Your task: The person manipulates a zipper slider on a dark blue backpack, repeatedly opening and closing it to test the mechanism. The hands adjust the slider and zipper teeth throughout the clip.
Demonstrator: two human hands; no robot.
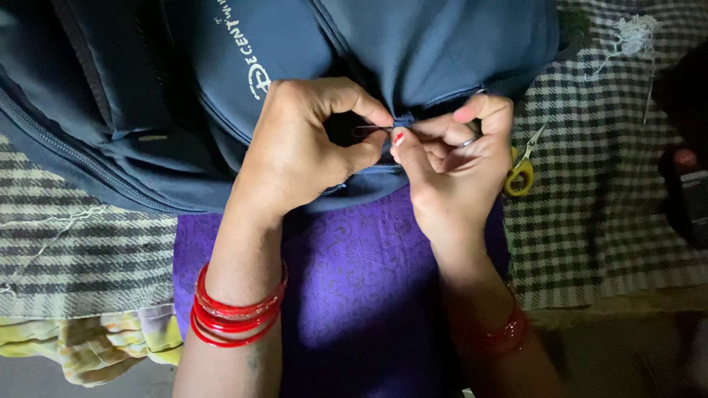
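Note:
A dark blue backpack (184, 81) lies across my lap, its zippered edge toward me. My left hand (302, 147) pinches the bag's fabric near the zipper between thumb and forefinger. My right hand (450, 162) grips a thin needle (372, 130) that points left into the fabric fold between the two hands. Both wrists wear red bangles (236, 313). The thread is too fine to make out.
Small yellow-handled scissors (522, 171) lie on the checked cloth (597, 184) just right of my right hand. A tuft of loose white thread (633, 33) sits at the upper right. A dark object (686, 199) stands at the right edge. Purple garment (361, 287) covers my lap.

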